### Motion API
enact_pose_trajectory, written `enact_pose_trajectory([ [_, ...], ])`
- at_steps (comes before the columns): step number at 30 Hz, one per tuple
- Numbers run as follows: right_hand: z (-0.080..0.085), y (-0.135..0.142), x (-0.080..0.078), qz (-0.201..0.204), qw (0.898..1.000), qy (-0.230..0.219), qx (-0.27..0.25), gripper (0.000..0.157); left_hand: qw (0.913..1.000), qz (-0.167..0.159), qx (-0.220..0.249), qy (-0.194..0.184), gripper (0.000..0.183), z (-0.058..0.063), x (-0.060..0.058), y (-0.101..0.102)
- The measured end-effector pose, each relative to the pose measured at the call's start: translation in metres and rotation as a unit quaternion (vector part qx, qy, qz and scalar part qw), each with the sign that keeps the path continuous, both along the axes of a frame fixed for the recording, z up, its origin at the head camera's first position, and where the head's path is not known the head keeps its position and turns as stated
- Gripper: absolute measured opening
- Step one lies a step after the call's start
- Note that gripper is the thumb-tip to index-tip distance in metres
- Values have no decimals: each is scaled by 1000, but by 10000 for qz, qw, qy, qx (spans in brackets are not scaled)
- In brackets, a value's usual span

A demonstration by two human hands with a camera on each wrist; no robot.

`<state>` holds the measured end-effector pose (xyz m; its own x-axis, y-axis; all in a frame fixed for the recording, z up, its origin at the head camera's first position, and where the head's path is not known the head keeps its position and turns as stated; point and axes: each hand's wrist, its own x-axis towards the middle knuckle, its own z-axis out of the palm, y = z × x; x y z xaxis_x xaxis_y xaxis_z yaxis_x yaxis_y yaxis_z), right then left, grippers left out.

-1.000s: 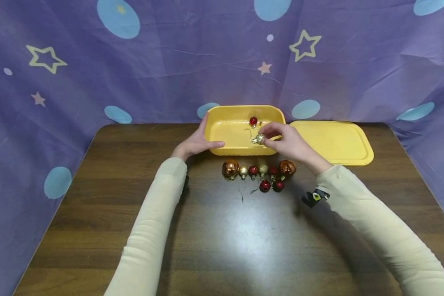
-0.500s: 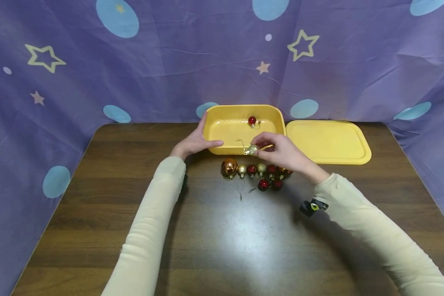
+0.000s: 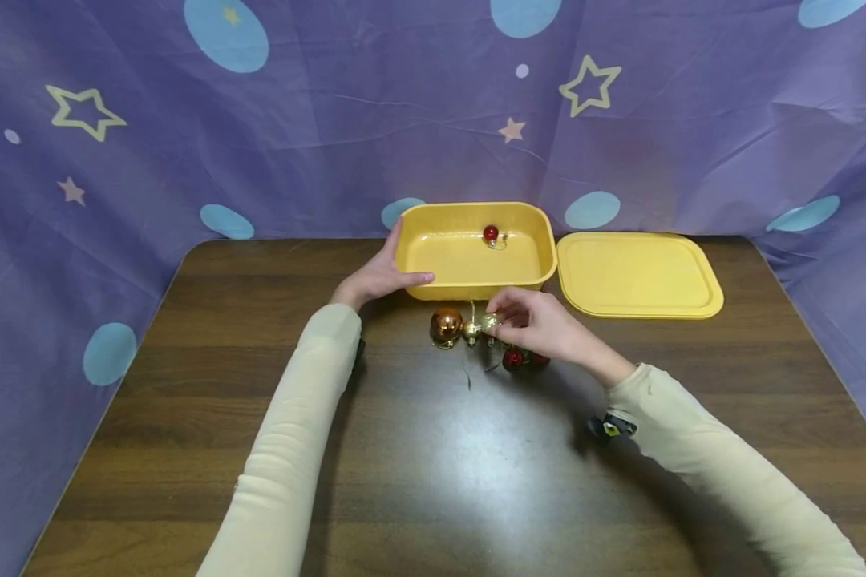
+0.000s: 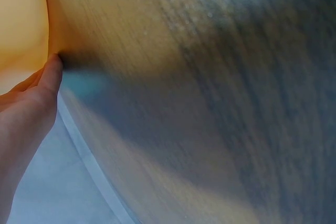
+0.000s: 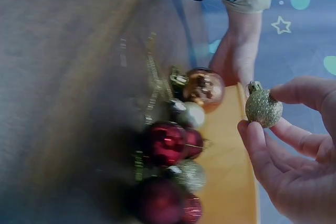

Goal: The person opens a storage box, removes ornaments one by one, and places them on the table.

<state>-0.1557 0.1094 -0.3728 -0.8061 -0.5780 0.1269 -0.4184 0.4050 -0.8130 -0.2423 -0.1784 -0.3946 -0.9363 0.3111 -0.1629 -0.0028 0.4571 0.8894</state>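
Observation:
A gold glitter Christmas bauble (image 5: pixel 264 107) is pinched between the thumb and fingertips of my right hand (image 3: pixel 541 322). That hand is just in front of the yellow plastic box (image 3: pixel 476 292), over a row of baubles on the table. My left hand (image 3: pixel 378 276) rests against the box's left front corner, its thumb straight along the front rim and its fingers along the left side. Inside the box lies a small red bauble (image 3: pixel 490 233). A copper bauble (image 3: pixel 446 324) and a small gold bauble (image 3: pixel 471 330) show at the row's left end; my right hand hides much of the row.
The yellow lid (image 3: pixel 641 275) lies flat to the right of the box. Several red baubles (image 5: pixel 165 142) and another glitter bauble (image 5: pixel 188 176) sit close together. Behind the wooden table (image 3: pixel 404 481) hangs a purple patterned cloth (image 3: pixel 375 104).
My right hand has moved from over the box toward me and down to the row, carrying the gold glitter bauble. My left hand has stayed on the box.

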Motion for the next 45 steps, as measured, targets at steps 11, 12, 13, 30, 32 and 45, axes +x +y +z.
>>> enact_pose_trajectory([
  [11,-25,6,10,221,9995,174,-127,26,10000,11,-72,55,118,-4,-2,0],
  [12,-26,6,11,211,9995,193,-117,26,10000,9,-76,43,118,-5,-2,0],
  [13,-26,6,12,208,9995,223,-104,27,10000,8,-67,34,118,-5,-3,0],
  [30,-28,5,18,199,9910,1098,741,32,10000,-8,-71,-26,117,-2,-2,-1],
  [32,-29,5,18,208,9872,1260,956,32,10000,-8,-73,-25,118,-2,-2,-1],
  [45,-36,2,22,-115,9725,1576,1710,33,9997,-142,86,-189,115,24,12,5],
])
